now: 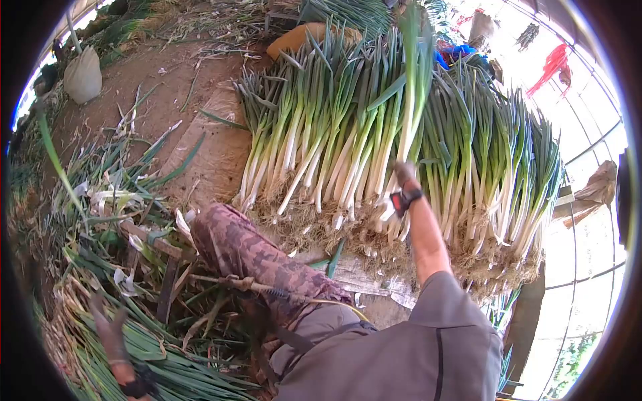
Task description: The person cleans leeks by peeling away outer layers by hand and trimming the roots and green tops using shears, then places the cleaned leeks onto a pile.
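Note:
My right hand (pixel 405 175) is closed round the white stem of a green onion (pixel 413 87), whose green leaves point away from me over the pile. Beneath and beside it, many green onions (pixel 468 140) lie in a wide row, roots toward me. My left hand (pixel 110 331) is at the lower left with its fingers apart, holding nothing, over long green leaves (pixel 147 354) heaped there.
A hose or rod with a nozzle (pixel 251 285) crosses beside my camouflage-covered leg (pixel 254 254). Leaf scraps (pixel 107 200) litter the left. A pale sack (pixel 83 75) stands at the upper left, and a tan sack (pixel 304 39) lies behind the row.

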Motion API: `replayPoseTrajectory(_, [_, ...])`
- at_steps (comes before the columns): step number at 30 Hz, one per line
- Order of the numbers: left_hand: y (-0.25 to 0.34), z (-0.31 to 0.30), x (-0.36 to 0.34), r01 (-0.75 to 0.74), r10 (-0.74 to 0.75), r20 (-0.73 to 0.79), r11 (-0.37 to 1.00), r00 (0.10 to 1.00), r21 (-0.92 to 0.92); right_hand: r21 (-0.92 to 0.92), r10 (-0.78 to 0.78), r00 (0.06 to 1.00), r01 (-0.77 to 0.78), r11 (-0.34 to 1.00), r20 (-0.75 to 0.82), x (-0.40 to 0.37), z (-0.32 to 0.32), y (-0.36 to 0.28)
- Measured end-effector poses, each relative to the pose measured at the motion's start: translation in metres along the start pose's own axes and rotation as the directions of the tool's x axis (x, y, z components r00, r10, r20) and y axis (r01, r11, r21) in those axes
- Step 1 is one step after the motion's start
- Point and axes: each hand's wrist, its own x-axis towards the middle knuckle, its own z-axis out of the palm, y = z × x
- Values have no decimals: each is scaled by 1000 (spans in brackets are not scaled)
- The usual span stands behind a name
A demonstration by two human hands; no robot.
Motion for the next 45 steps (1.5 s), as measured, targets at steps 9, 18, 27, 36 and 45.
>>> replayPoseTrajectory(9, [-72,83,-29,330,-281,414,943,866,-50,352,299,915,-382,854,270,-44,-4,66])
replayPoseTrajectory(18, [-131,229,-7,235,-275,372,960,886,150,86,-236,961,226,970,141,-99,14,-95])
replayPoseTrajectory(27, [-207,335,-63,446,-473,349,881,809,160,606,-619,-20,-177,775,785,-277,178,-322])
replayPoseTrajectory(36, [-254,337,-161,508,-465,398,862,791,-2,416,-403,-135,479,773,905,-487,363,-284])
replayPoseTrajectory(45, [-212,297,-121,681,-540,429,659,724,-321,542,-527,-179,45,839,831,-512,423,-266])
